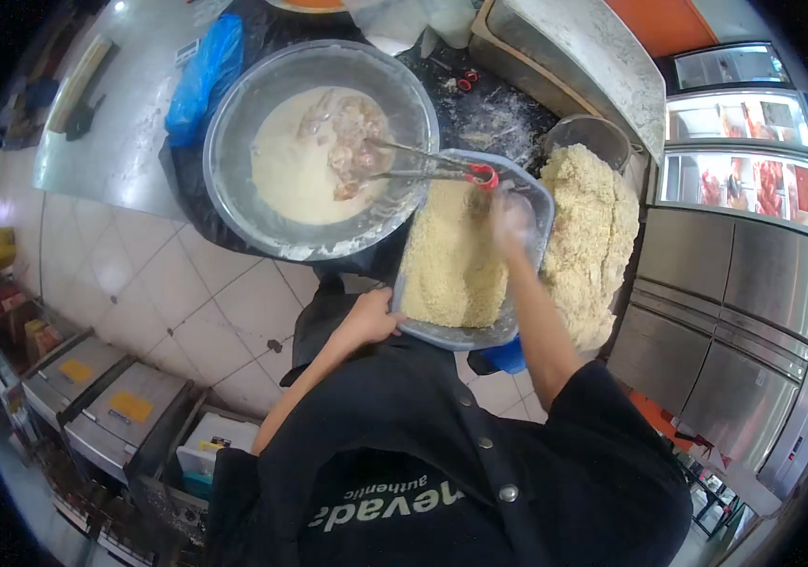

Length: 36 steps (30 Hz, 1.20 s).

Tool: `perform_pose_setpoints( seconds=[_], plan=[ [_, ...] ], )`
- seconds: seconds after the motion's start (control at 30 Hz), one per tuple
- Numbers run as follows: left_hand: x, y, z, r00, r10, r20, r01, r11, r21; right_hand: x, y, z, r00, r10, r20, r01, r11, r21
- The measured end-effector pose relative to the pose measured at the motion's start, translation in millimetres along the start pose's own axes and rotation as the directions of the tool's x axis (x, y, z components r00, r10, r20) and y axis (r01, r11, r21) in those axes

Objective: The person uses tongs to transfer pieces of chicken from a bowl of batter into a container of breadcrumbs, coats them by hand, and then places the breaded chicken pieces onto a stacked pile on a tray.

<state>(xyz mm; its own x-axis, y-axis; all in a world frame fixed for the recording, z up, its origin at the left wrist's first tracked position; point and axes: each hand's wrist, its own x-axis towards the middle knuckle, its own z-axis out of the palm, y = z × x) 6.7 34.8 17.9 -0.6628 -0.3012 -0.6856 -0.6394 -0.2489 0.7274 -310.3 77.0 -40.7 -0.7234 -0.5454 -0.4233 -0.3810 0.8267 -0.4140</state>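
Observation:
Before me stands a plastic tub [439,337] of pale yellow breadcrumbs [450,262]. My left hand [372,316] grips the tub's rim at its near left corner. At the tub's right side, my right hand [511,221] is blurred by motion, so its finger shape and anything in it are unclear. Just beyond it, metal tongs [421,159] with a red end lie across the rims of the tub and a large round bowl [234,205]. Their tips reach into white batter [290,170] among pieces of raw meat [354,142].
A heap of coated, crumbed food [584,241] rises right of the tub, by a clear round container [591,135]. Behind it is a long metal pan [517,53]. Red-handled scissors [467,80] and a blue plastic bag [205,81] lie near the bowl. A steel refrigerator [715,312] stands right.

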Motion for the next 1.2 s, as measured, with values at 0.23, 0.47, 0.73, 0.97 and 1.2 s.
perform_pose_setpoints(
  seconds=[0.23,0.47,0.73,0.97,1.2],
  plan=[
    [0.4,-0.7,-3.8,1.0,-0.018,0.007,0.018,0.999,0.028,-41.4,16.3,2.2,0.85,0.083,0.52,-0.117,0.993,0.032],
    [5.5,-0.8,-5.9,0.999,0.015,0.048,-0.014,1.0,-0.025,-38.9,21.9,-56.7,0.814,-0.288,0.504,0.301,0.952,0.059],
    [2.9,1.4,-5.0,0.999,0.019,0.051,-0.017,0.999,-0.049,-112.7,-2.5,-22.4,0.967,-0.091,0.237,0.138,0.972,-0.192],
    [4.7,0.9,-6.1,0.998,0.02,0.056,-0.021,1.0,0.015,-127.3,-36.0,26.8,0.862,0.241,0.446,-0.495,0.206,0.844],
    [2.6,-3.2,-6.2,0.999,0.025,0.048,-0.024,0.999,-0.022,-88.4,-114.3,-32.0,0.982,0.121,0.147,-0.179,0.855,0.486]
  ],
)
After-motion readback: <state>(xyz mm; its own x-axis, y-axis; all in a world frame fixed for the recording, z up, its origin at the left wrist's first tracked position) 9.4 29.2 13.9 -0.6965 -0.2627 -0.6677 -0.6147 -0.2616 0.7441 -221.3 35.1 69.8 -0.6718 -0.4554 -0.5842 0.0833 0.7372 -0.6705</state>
